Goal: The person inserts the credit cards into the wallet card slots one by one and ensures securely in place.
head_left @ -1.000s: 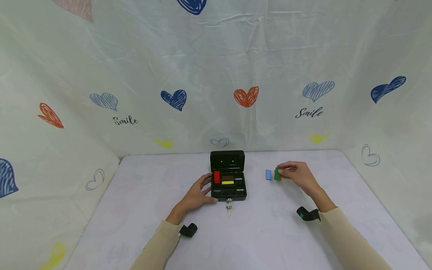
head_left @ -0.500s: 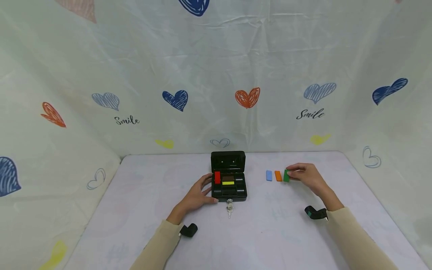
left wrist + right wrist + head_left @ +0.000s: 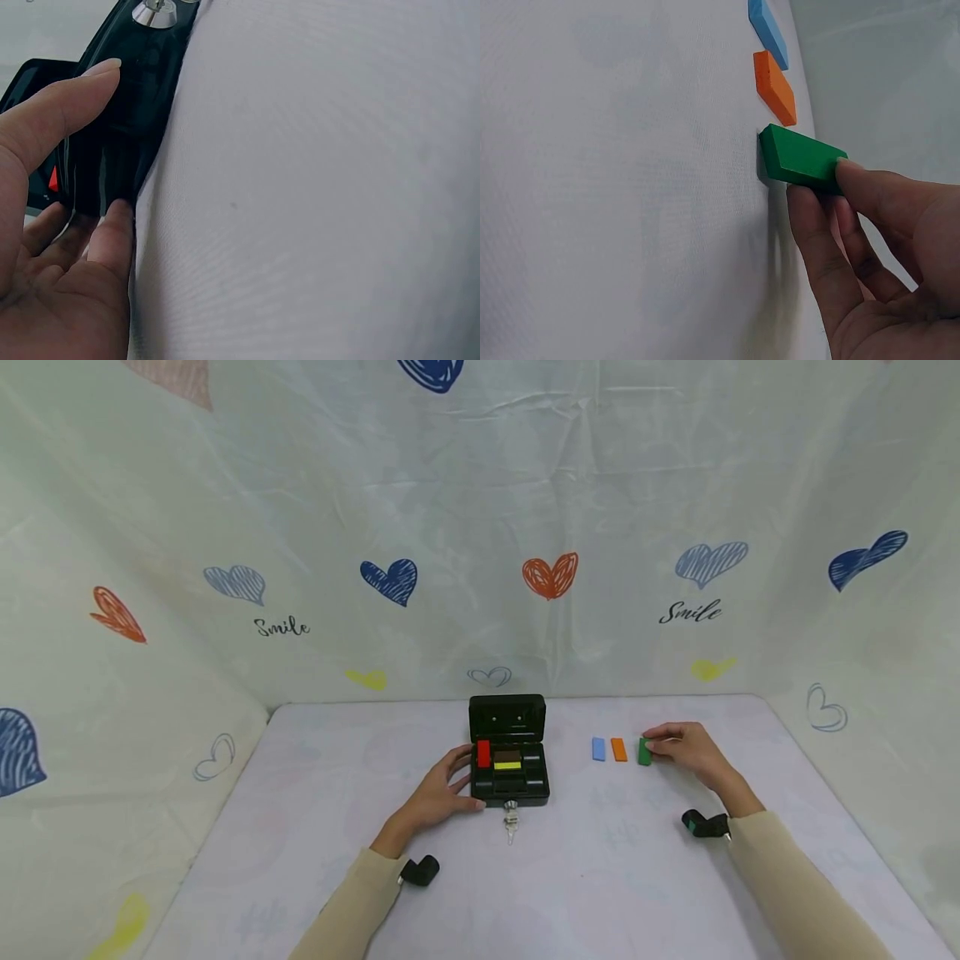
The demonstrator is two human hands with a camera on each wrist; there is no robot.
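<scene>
A small black cash box [image 3: 512,785] stands on the table with its lid raised. Inside its tray are a red block [image 3: 483,754], a yellow block [image 3: 507,766] and a brown block [image 3: 507,756]. My left hand [image 3: 435,793] grips the box's front left corner, the thumb at the front and the fingers along the left side. My right hand [image 3: 892,255] pinches a green block [image 3: 801,159] between thumb and fingers. One end of that block is close to the tabletop; whether it touches cannot be told. Left of it lie an orange block [image 3: 618,750] and a light blue block [image 3: 598,749].
Keys [image 3: 512,822] hang from the lock at the box's front. The white tabletop [image 3: 562,893] ends at the back against a pale curtain [image 3: 637,485] printed with hearts. A small black wrist camera [image 3: 703,824] is on each arm.
My right hand has carried the green block to the right, away from over the orange block, and slightly lower. The left hand keeps its hold on the cash box.
</scene>
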